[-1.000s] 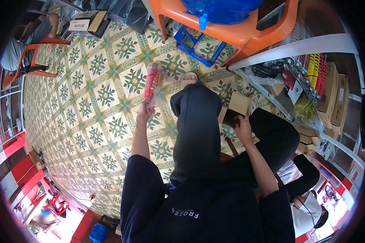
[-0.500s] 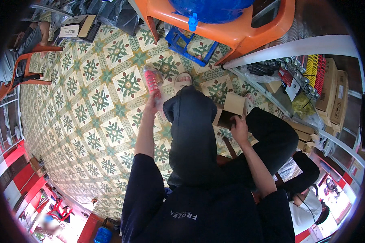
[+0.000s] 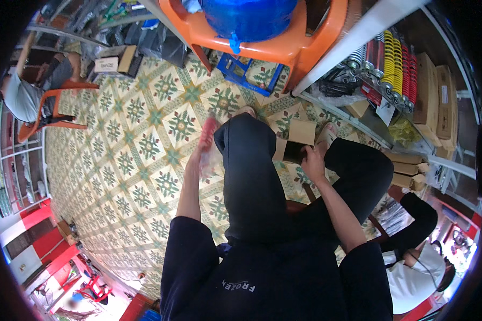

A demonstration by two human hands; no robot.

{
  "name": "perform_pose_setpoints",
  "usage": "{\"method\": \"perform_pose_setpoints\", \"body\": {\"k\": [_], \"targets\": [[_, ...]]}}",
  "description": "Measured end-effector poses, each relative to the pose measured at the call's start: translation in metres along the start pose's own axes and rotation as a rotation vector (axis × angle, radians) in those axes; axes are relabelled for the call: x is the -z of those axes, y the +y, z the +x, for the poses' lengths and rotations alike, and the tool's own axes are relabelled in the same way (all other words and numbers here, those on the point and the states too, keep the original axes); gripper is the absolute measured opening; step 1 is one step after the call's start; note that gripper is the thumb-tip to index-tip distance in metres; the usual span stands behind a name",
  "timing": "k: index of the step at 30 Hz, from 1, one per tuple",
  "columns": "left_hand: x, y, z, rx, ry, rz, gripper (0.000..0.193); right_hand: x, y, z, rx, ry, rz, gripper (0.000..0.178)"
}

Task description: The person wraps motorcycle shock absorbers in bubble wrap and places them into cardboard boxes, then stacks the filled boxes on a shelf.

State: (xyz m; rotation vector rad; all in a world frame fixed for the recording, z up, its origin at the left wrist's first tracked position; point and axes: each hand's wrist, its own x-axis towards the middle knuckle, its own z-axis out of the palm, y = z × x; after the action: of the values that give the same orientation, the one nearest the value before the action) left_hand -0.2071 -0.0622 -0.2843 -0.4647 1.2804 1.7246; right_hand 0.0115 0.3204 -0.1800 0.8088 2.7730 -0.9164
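My left hand (image 3: 196, 156), smeared by motion, is closed on a red ribbed part (image 3: 208, 130) with clear plastic (image 3: 211, 160) about it. It is held above the tiled floor, left of my left knee. My right hand (image 3: 313, 162) grips the edge of an open cardboard box (image 3: 303, 131) between my knees, its fingers partly inside the opening. One flap of the box stands up, and the inside looks dark; what lies in it cannot be made out.
Ahead stands an orange plastic chair (image 3: 251, 41) bearing a blue container (image 3: 249, 18), with a blue plastic frame (image 3: 250, 75) beneath. A metal rack at right holds yellow springs (image 3: 392, 59), red springs (image 3: 409, 75) and long cartons (image 3: 427, 101). Other people sit at far left and lower right.
The red part in my left hand has swung and blurred, its plastic now hanging beside my wrist. My right hand stays on the box. The whole view has shifted a little.
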Motion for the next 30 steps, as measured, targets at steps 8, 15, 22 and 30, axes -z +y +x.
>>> {"method": "perform_pose_setpoints", "body": {"k": [8, 15, 22, 30], "targets": [[-0.062, 0.021, -0.177, 0.161, 0.344, 0.345, 0.042, -0.011, 0.010, -0.005, -0.002, -0.033, 0.043, 0.035], [-0.153, 0.046, -0.257, -0.152, 0.297, 0.156, 0.036, -0.002, 0.006, -0.011, -0.057, -0.106, 0.105, 0.039], [-0.232, 0.075, -0.311, -0.479, 0.308, 0.430, 0.050, -0.012, 0.012, -0.009, -0.093, -0.105, 0.113, 0.043], [-0.255, 0.082, -0.354, -0.387, 0.229, 0.482, 0.068, -0.008, 0.009, -0.007, -0.054, -0.139, 0.178, 0.047]]}}
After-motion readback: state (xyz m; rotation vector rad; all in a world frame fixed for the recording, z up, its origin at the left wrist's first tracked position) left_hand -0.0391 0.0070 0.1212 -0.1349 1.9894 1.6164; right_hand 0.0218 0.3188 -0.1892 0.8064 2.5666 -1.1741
